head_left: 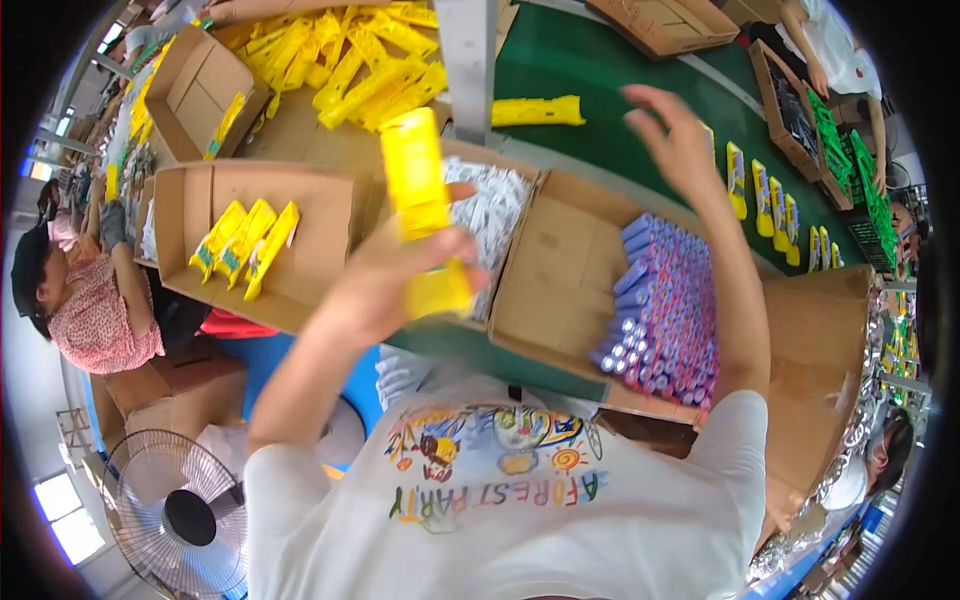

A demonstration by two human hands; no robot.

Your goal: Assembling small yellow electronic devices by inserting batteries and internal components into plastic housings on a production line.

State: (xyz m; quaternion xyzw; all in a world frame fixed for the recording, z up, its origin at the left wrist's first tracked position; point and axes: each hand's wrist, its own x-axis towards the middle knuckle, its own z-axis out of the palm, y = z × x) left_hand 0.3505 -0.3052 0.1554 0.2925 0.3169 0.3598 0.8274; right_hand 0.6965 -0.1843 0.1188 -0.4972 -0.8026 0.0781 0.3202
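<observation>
My left hand (395,270) is closed around a long yellow plastic casing (415,165), held upright and slightly blurred. Below it stands a box of small white parts (492,205). Out over the green conveyor belt (590,75), my right hand (672,135) has its fingers apart and nothing in them. A single yellow casing (540,111) lies on the belt to the left of that hand. Beneath my right forearm, a cardboard box (550,270) holds many stacked purple cylinders (665,310).
At left, a cardboard box (310,200) holds several yellow casings; behind it is a big yellow pile (370,75). A metal post (466,70) rises between pile and belt. Filled yellow casings (765,200) line the belt's right. Co-workers (105,300) sit left and stand far right. A fan (185,515) is lower left.
</observation>
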